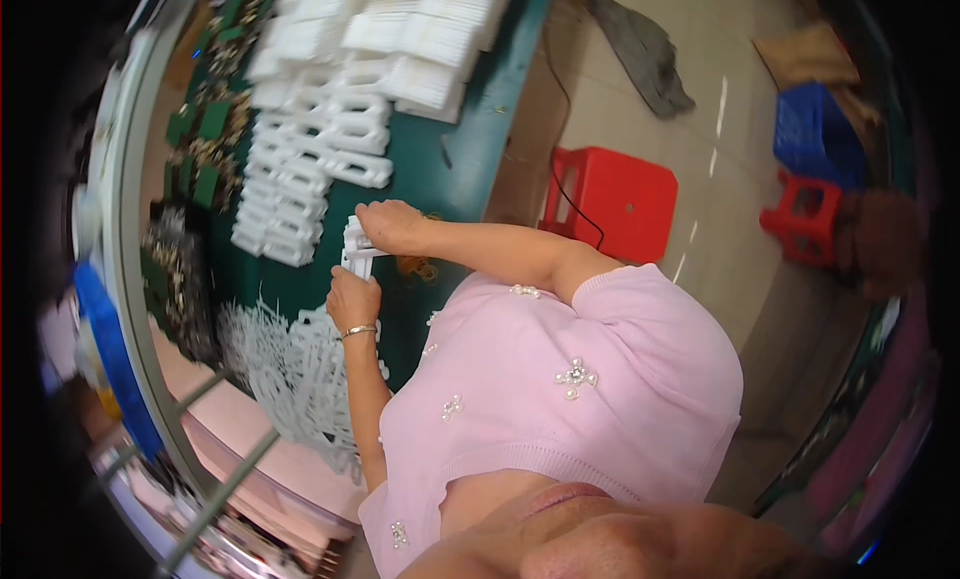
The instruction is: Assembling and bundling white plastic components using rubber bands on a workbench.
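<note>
My left hand (354, 301), with a bracelet at its wrist, is closed on the lower end of a small bundle of white plastic pieces (360, 247). My right hand (392, 227) grips the same bundle from above, its fingers wrapped round the upper end. How many pieces are in it I cannot tell. Beside my left forearm lies a loose heap of thin white plastic parts (300, 379). Rows of white slotted plastic pieces (320, 144) are laid out beyond my hands. A few yellowish rubber bands (420, 269) rest by my right wrist.
Stacked white plastic parts (400, 39) fill the far end of the green table (510, 64). Along its left side lie green circuit boards (212, 119) and a black bag (185, 269). On the floor to the right are red stools (630, 204), a blue crate (815, 134) and grey cloth (645, 59).
</note>
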A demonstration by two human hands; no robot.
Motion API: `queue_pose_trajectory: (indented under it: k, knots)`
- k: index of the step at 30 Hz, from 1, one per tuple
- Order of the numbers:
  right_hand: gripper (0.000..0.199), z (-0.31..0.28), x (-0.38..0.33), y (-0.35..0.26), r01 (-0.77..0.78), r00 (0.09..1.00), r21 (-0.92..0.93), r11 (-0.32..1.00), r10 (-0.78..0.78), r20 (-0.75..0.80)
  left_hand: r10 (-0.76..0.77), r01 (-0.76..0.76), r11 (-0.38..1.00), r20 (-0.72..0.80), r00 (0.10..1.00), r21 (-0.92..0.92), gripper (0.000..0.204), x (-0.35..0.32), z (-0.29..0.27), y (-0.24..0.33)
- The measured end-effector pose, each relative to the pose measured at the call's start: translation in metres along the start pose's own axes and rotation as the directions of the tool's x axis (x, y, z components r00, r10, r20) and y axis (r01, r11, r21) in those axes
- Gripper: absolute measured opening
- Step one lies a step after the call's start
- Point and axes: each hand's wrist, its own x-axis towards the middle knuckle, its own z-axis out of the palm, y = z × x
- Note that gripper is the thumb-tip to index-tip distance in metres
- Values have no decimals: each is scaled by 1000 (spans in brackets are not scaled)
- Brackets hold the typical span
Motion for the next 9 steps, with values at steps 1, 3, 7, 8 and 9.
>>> queue_pose_trajectory:
  k: [1,3,7,8,9]
  knots:
    - [19,-17,-6,16,-70,997,31,997,71,-40,65,-65,998,-6,998,23,36,9,-3,22]
    - [19,-40,-23,53,-70,979,-98,993,50,-197,271,-275,954,52,961,117,34,24,-7,58]
    - [21,-72,-89,121,-47,992,-332,942,5,-125,697,-727,623,217,683,289,27,38,27,119]
    - [22,-68,-106,137,-26,988,-443,896,-44,-148,746,-794,495,296,597,354,23,39,38,136]
    - [27,-66,-118,151,-74,985,-314,946,21,-169,800,-866,407,344,492,291,25,40,48,151]
